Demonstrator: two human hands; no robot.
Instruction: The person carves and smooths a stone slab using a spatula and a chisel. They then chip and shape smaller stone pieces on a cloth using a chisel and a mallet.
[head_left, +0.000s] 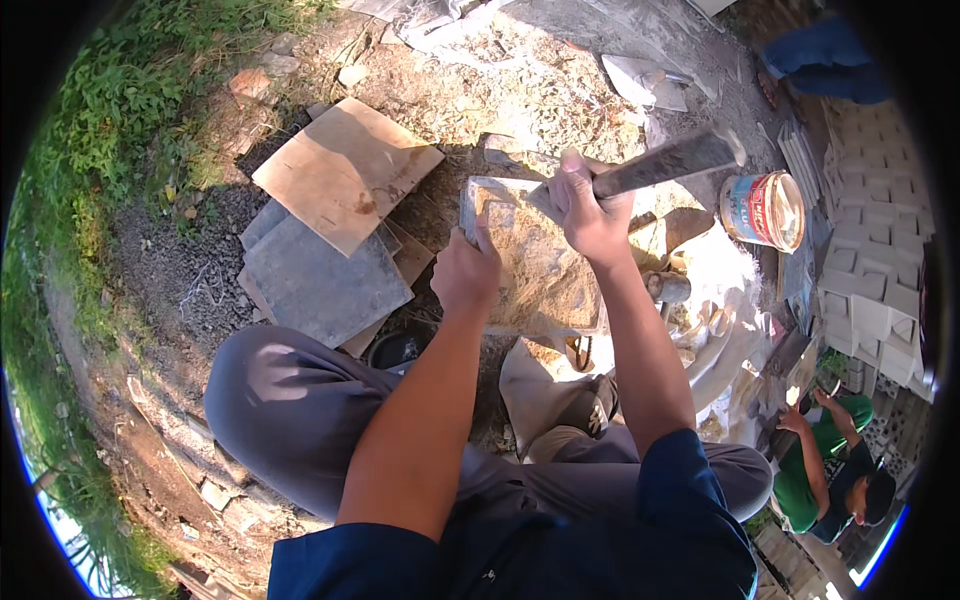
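A square metal-rimmed mould [500,183] lies on the ground before me, filled with sandy, yellow-brown material [535,260]. My left hand [468,272] is closed on the mould's left edge, thumb up against its rim. My right hand [592,208] wraps round a long, dark flat bar [675,165], held over the mould's right side. One end of the bar points up to the right; a flat grey part shows on the other side of the fist, over the sandy fill. Most of the right fingers are hidden.
Left of the mould lie a tan square board [340,175] and grey square slabs [325,285]. A round bucket [763,210] stands at the right, with a trowel [650,82] farther off. Pale stacked blocks [870,260] line the right side. A co-worker [830,470] sits at lower right.
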